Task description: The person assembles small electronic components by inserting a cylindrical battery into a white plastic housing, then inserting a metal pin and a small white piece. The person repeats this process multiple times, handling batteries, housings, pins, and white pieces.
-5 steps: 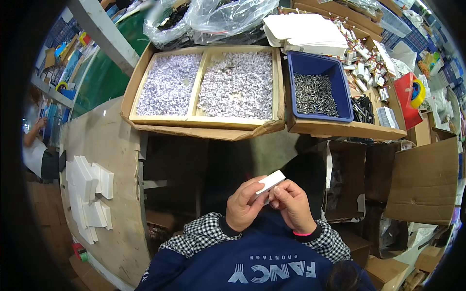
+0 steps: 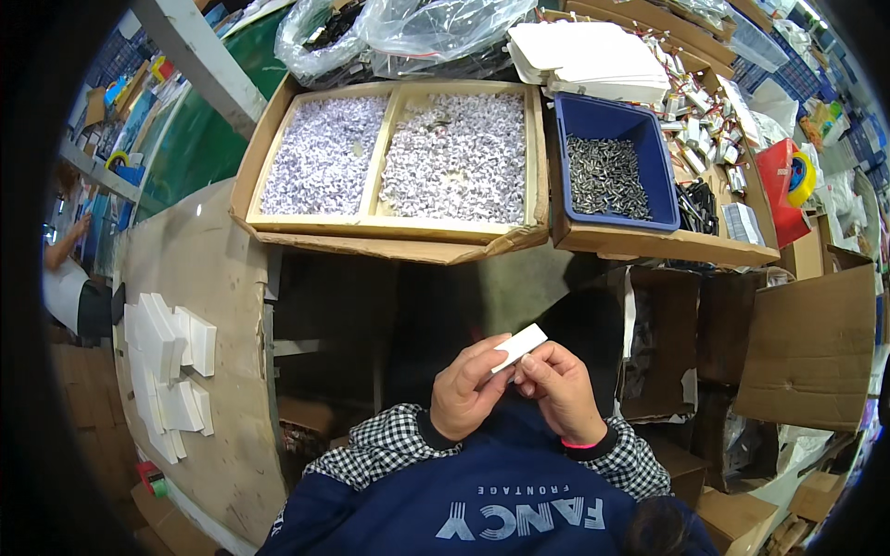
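A small white box [image 2: 521, 347] is tilted up in front of my chest, held between both hands. My left hand [image 2: 464, 393] wraps its fingers and thumb round the lower left end of the box. My right hand [image 2: 562, 393] is closed in a pinch at the box's near right side, thumb against the forefinger; whatever sits between those fingertips is hidden. Off to the left, several similar white boxes [image 2: 165, 341] lie piled on a brown board table [image 2: 232, 417].
Ahead stands a two-part wooden tray [image 2: 375, 167] of small white-purple pieces. Beside it, a blue bin [image 2: 669, 190] holds small dark metal parts. White sheets [image 2: 589, 56] and wired battery-like packs [image 2: 695, 130] lie behind. Open cartons [image 2: 807, 343] stand at right; another person [image 2: 69, 278] is far left.
The white box has turned slightly in my fingers. Both hands stay almost in place, and the view has shifted a little.
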Demonstrator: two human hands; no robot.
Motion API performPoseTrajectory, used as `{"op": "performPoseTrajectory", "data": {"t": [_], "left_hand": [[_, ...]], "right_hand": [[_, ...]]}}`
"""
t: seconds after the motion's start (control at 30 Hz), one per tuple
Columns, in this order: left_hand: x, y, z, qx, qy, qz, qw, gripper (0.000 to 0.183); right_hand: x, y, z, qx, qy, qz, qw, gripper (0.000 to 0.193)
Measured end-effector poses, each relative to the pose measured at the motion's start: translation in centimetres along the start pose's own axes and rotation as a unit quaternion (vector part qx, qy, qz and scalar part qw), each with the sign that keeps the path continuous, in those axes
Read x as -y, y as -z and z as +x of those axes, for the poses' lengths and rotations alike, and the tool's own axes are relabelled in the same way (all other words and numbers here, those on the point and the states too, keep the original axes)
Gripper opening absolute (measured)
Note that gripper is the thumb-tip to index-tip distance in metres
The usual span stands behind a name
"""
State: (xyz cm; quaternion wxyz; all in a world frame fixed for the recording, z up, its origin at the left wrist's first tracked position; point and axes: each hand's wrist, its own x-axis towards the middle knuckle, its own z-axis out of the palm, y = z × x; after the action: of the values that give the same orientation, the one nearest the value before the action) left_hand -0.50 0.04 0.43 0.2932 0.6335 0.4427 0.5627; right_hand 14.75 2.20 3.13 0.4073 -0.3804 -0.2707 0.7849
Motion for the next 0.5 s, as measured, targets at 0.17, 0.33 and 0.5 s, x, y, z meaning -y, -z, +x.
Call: {"op": "performPoseTrajectory", "data": {"t": [0.17,0.33,0.5], "left_hand": [[0.12,0.09,-0.08,-0.002,-0.018,0.008,1.000,0.045],[0.32,-0.06,-0.37,-0.011,-0.023,-0.002,1.000,0.046],[0.35,0.06,-0.72,-0.001,-0.031,0.027,0.999,0.046]], "right_hand": [[0.33,0.08,-0.03,0.014,-0.008,-0.019,1.000,0.013],[0.72,-0.24,-0.19,-0.003,-0.017,-0.042,0.999,0.014],[0.82,-0.29,-0.33,-0.023,-0.046,-0.069,0.996,0.015]]}}
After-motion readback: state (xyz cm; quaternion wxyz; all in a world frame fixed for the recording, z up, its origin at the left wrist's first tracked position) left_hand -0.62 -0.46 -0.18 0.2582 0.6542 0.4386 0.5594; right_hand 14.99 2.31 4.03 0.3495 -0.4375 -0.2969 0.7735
